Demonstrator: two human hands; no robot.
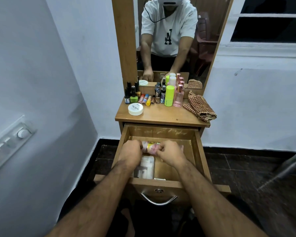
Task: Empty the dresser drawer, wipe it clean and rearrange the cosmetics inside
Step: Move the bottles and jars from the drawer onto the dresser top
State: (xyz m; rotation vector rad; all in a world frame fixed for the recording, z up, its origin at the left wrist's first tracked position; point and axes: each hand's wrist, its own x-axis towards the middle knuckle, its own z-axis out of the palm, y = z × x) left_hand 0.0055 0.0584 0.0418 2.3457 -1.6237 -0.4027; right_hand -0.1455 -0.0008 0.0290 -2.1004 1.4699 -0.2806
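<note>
**Both hands on a pink packet inside the open drawer**

The drawer (161,134) stands pulled out from the dresser, its metal handle (158,200) on the front panel nearest the viewer. Just inside that front panel, toward the drawer's left side, lies a clear-fronted white package (146,167). Beyond it, about mid-drawer, the left hand (131,153) and the right hand (171,155) meet over a pink and yellow packet (151,147); the fingers of both are curled and pinching it from either end. The packet's far right end shows past the right hand. The rest of the drawer floor behind the hands is bare wood.

Above the drawer, the desk (161,115) top carries the cosmetics already taken out. Nearest the drawer on the left sits a round white tub (135,108). Behind it stand dark-capped nail polish bottles (132,94), then a row of small lip balm tubes (146,99), a lime green stick (169,95) and a pink perfume bottle (179,96). A checked cloth (199,106) lies folded on the right of the desk top, well apart from the tub.

Farther back, the mirror (171,40) reflects the person leaning over the drawer.
</note>
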